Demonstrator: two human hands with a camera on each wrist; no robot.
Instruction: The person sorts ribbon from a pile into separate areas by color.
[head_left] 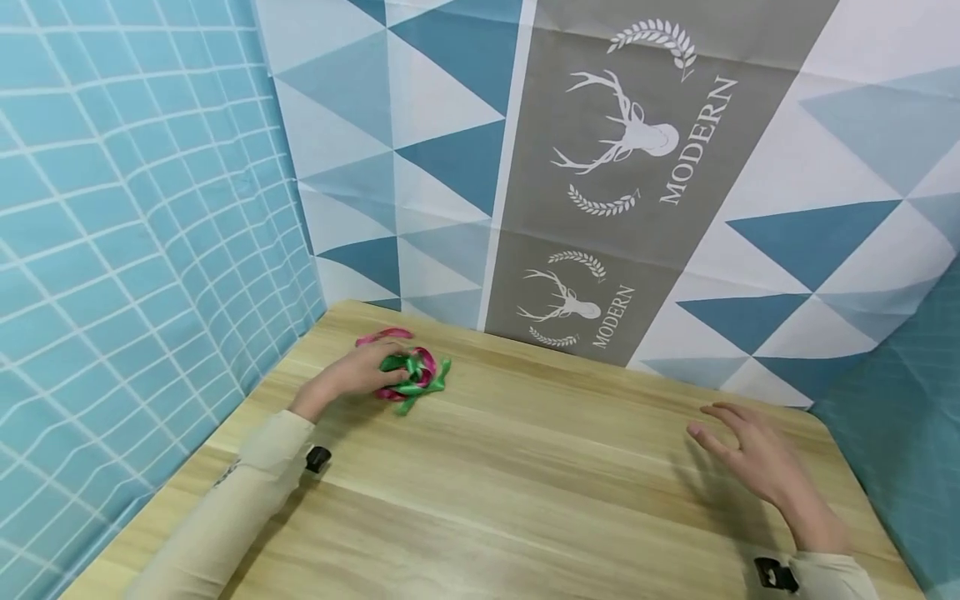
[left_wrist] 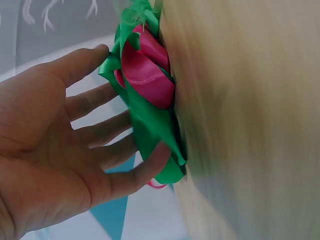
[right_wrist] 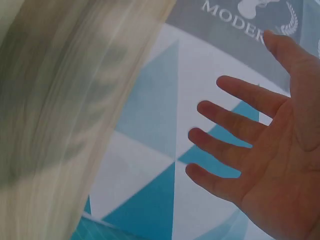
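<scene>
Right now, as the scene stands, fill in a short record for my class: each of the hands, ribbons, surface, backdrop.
Left side: left hand, fingers apart, touching the green satin ribbon
Right side: right hand, holding nothing, fingers spread, raised above the table's right part
Ribbons: green one bunched together with a pink satin ribbon
Surface: wood-grain table
Backdrop: triangle-patterned sheet with a grey band, deer heads and "MODERN"

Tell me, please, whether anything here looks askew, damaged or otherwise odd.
The wall cloth looks oddly hung: its deer heads and MODERN lettering are turned sideways, and it is creased. Nothing looks spilled or torn; the pink and green ribbons on the table are just loosely bunched.
</scene>
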